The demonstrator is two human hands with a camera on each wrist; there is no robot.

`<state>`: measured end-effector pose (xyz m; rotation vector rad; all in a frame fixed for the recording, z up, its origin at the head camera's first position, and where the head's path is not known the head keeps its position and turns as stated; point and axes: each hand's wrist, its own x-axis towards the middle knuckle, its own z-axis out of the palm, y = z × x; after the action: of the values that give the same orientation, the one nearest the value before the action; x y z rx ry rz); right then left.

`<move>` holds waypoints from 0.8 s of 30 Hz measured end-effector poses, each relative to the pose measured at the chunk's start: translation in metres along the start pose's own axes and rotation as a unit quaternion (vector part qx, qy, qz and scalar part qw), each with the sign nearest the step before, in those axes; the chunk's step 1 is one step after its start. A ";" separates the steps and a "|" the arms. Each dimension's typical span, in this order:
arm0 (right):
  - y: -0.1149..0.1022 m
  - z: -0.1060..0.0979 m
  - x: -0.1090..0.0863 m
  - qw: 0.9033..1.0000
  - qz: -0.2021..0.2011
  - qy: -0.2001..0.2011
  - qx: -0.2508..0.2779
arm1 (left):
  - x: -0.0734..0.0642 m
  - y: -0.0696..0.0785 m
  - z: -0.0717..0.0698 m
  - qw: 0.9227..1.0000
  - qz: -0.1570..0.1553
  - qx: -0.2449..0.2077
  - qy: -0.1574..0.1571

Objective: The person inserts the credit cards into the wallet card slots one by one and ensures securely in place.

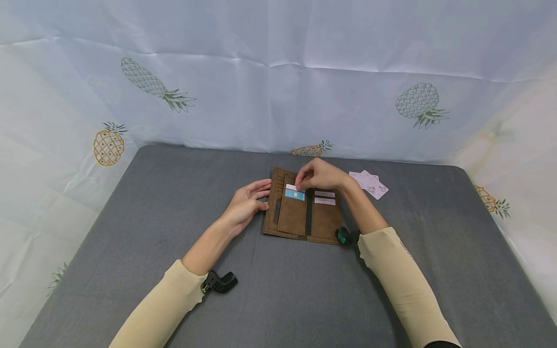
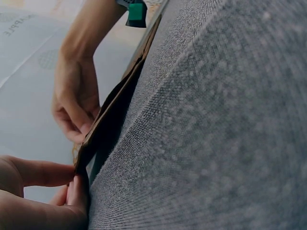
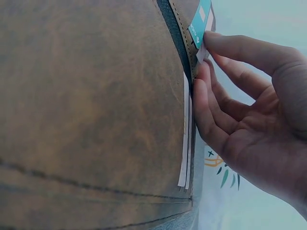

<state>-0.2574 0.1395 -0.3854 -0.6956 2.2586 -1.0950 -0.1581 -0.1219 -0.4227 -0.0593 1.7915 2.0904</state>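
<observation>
A brown wallet (image 1: 290, 217) lies opened out on the grey table, with a dark strip down its middle. My left hand (image 1: 247, 203) pinches its left edge between thumb and fingers; the left wrist view shows that edge (image 2: 91, 139) lifted off the cloth. Over the wallet's top, my right hand (image 1: 319, 175) pinches a pale card (image 3: 201, 53) between thumb and fingertips. This card stands right behind a blue card (image 1: 295, 195) that pokes out of a slot left of the strip. Two pale pink cards (image 1: 325, 201) show in the slots right of the strip.
Several pink patterned cards (image 1: 370, 184) lie overlapping on the grey table (image 1: 183, 203), beyond my right forearm. A white curtain (image 1: 270, 106) printed with pineapples hangs behind the table and down both sides. Black wrist cameras (image 1: 222, 282) sit on both forearms.
</observation>
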 end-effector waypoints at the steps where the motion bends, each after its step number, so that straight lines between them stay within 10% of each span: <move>1: 0.000 0.000 0.000 1.000 -0.001 0.001 -0.002 | 0.000 0.000 0.000 1.000 0.000 0.001 0.000; 24: -0.004 0.003 -0.003 0.997 -0.015 0.035 -0.065 | -0.001 0.001 0.000 1.000 0.000 0.006 -0.002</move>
<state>-0.2524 0.1381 -0.3829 -0.7559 2.4034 -1.0075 -0.1572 -0.1222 -0.4214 -0.0524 1.8026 2.0777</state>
